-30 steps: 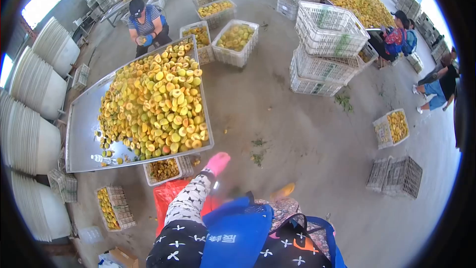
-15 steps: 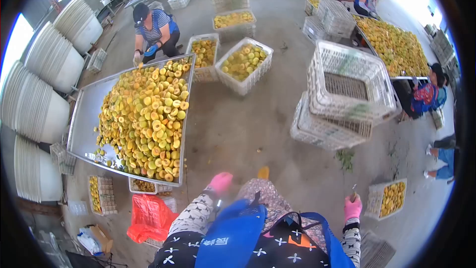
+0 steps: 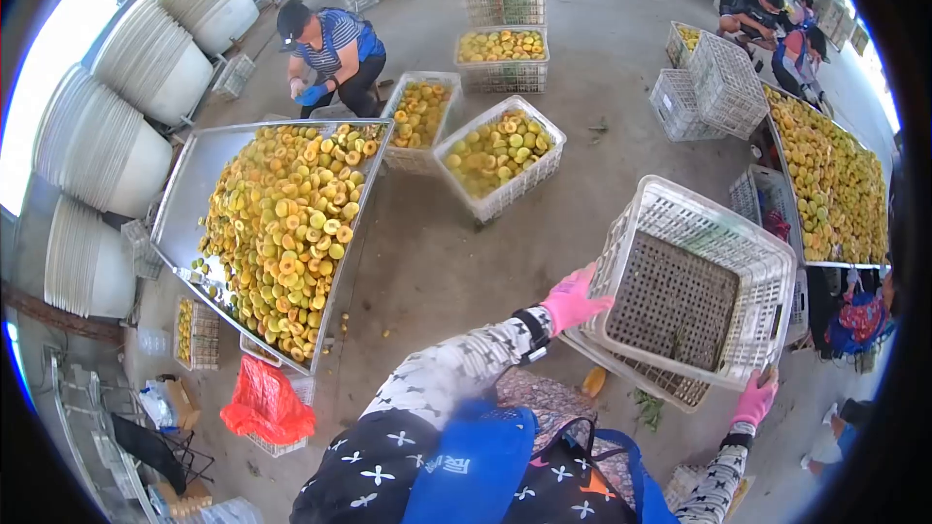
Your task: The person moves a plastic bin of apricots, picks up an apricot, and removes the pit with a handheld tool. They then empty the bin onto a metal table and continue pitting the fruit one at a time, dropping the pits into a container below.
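Note:
My left hand (image 3: 577, 301), in a pink glove, is closed on the left side of a white plastic crate (image 3: 621, 340). My right hand (image 3: 754, 398), also gloved in pink, grips the same crate at its near right corner. The crate is tilted toward me, and its dark lattice bottom shows. Another white crate (image 3: 670, 388) is partly hidden beneath it. Whether my right hand also holds a small tool cannot be made out.
A metal table (image 3: 180, 223) heaped with halved yellow fruit (image 3: 291, 233) stands at left, with a crouching person (image 3: 335, 53) behind it. Fruit-filled crates (image 3: 500, 194) stand ahead. Another fruit table (image 3: 825, 175) and several people are at right. A red plastic bag (image 3: 267, 403) lies lower left.
Both hands have come to the upper crate of the stack and taken hold of it. My left hand moved right and forward. The small metal tool seen earlier in my right hand no longer shows.

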`<state>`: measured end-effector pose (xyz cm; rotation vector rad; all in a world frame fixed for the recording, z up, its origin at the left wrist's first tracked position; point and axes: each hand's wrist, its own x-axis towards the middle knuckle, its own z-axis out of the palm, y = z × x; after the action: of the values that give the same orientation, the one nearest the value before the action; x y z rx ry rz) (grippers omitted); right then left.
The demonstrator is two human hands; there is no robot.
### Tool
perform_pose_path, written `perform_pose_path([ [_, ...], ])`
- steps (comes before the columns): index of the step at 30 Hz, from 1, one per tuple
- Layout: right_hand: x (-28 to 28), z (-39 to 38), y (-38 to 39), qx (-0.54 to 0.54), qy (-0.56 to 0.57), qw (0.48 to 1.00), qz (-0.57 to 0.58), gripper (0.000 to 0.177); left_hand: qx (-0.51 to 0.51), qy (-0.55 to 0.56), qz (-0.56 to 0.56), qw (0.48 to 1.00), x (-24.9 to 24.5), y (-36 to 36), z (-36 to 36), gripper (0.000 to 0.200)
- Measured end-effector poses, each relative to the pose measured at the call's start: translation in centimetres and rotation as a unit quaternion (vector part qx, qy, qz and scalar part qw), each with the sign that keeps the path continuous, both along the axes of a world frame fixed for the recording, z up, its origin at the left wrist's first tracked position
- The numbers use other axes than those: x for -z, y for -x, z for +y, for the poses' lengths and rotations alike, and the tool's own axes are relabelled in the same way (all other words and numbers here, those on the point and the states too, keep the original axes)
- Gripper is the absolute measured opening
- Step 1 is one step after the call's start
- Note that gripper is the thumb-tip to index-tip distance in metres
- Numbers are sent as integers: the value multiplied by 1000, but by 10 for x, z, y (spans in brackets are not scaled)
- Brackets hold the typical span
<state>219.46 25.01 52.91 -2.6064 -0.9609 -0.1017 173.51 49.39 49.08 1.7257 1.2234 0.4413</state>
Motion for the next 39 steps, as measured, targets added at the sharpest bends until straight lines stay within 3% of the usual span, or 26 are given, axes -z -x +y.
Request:
perform_pose_path([
  [2, 8, 24, -41, -10, 30, 999, -16, 56, -56, -21, 31, 998, 8, -50, 10, 92],
  [3, 13, 38, -60, -11, 45, 999, -11, 57, -86, 141, -58, 985, -21, -65, 15, 88],
  [6, 7, 87, -80, -15, 100, 994, -38, 58, -191, 251, -80, 945, -42, -84, 17, 80],
  [8, 14, 84, -102, -35, 86, 995, -38, 58, -158, 98, -11, 983, 7, -91, 19, 63],
  [11, 31, 75, -150, -42, 5, 998, 36, 56, -154, 52, 34, 986, -10, -89, 26, 50],
  [14, 15, 88, -164, -62, 74, 973, 210, 52, -159, 49, 47, 985, -18, -86, 26, 48],
  [15, 10, 98, -161, -78, 74, 973, 205, 51, -174, 56, 56, 982, -22, -85, 30, 46],
  [18, 6, 94, -155, -105, -36, 932, 345, 50, -177, 55, 92, 978, -27, -77, 27, 46],
  [21, -5, 92, -142, -136, -111, 904, 389, 46, -168, 54, 132, 975, -9, -64, 27, 48],
  [24, -12, 86, -158, -165, -119, 933, 298, 45, -206, 137, 0, 969, 6, -51, 18, 51],
  [26, -71, 78, -140, -170, -137, 920, 325, 53, -208, 146, -64, 965, -39, -34, -16, 48],
  [28, -148, 67, -98, -232, -108, 936, 241, 59, -228, 114, -103, 961, -67, -15, -60, 46],
  [31, -258, 56, 27, -313, 1, 944, -106, 54, -307, 51, -275, 910, -81, 43, -141, 43],
  [33, -260, 59, 35, -337, -112, 932, 68, 56, -370, 29, -377, 848, -79, 93, -199, 38],
  [34, -227, 17, 39, -345, -178, 907, 167, 57, -385, 15, -392, 835, -68, 109, -264, 34],
  [35, -232, 15, 70, -342, -161, 923, 73, 59, -411, 20, -413, 813, -82, 143, -303, 31],
  [38, -220, 3, 221, -336, -168, 926, 32, 48, -483, 17, -412, 772, -76, 246, -408, 26],
  [39, -205, 3, 259, -396, -152, 903, 73, 50, -531, 15, -385, 755, -76, 275, -444, 21],
])
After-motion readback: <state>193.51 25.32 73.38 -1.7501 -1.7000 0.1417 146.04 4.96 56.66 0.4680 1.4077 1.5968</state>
